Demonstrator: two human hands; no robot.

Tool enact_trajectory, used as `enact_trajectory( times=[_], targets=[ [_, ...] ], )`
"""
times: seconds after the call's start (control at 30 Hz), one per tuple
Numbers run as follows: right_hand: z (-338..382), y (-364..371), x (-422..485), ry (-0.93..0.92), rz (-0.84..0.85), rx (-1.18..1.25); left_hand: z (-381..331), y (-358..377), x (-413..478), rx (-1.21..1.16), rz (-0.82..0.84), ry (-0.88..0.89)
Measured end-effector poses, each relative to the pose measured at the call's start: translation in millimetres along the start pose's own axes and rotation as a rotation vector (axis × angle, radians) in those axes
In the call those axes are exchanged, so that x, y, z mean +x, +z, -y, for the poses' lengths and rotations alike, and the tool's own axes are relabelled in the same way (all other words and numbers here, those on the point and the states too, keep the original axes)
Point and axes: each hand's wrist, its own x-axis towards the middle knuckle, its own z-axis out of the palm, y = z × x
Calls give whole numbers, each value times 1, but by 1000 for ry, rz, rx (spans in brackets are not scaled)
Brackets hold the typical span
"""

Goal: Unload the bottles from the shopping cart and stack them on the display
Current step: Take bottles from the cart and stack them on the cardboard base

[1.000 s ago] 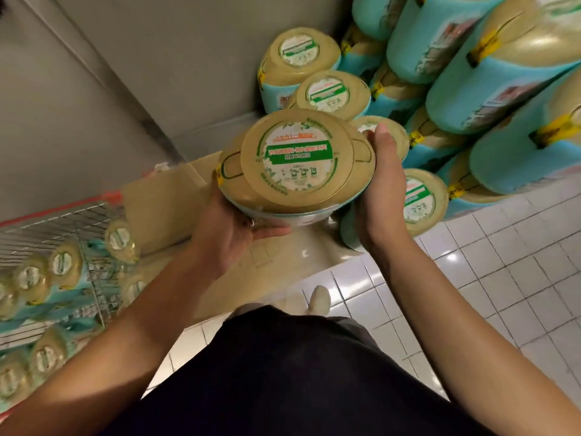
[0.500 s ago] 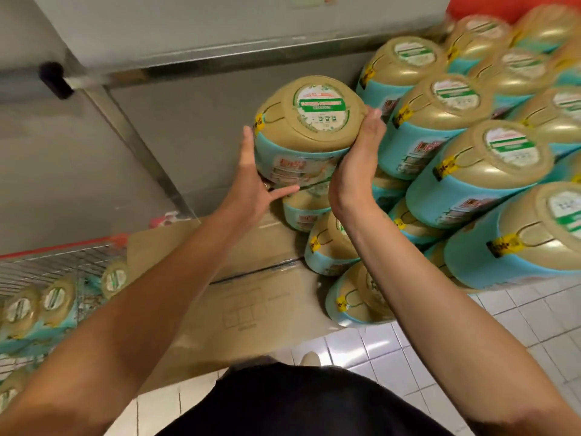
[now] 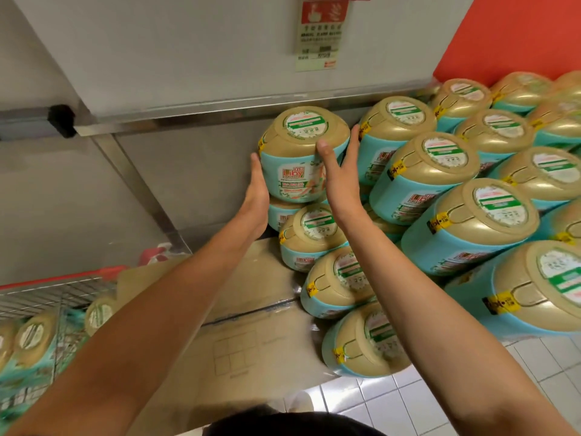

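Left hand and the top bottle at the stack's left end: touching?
Touching. The head view shows the left hand lying flat, fingers straight, against the blue left side of the bottle, with no gap between them.

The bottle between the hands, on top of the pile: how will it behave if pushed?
The bottle sits high on a lower bottle at the stack's open left end, so a push may tip it off. It is probably heavy: the left hand and right hand both press its sides. Its glossy wrap may be slippery.
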Motion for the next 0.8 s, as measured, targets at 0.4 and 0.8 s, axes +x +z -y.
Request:
enact_trajectory(
  times=[0.4,0.8],
  targets=[
    [-46,20,-42,-42,-139,-214,38,-39,30,239,-70,23],
    [-61,37,-24,-79,-171,-340,62,-59,56,550,247,117]
  ],
)
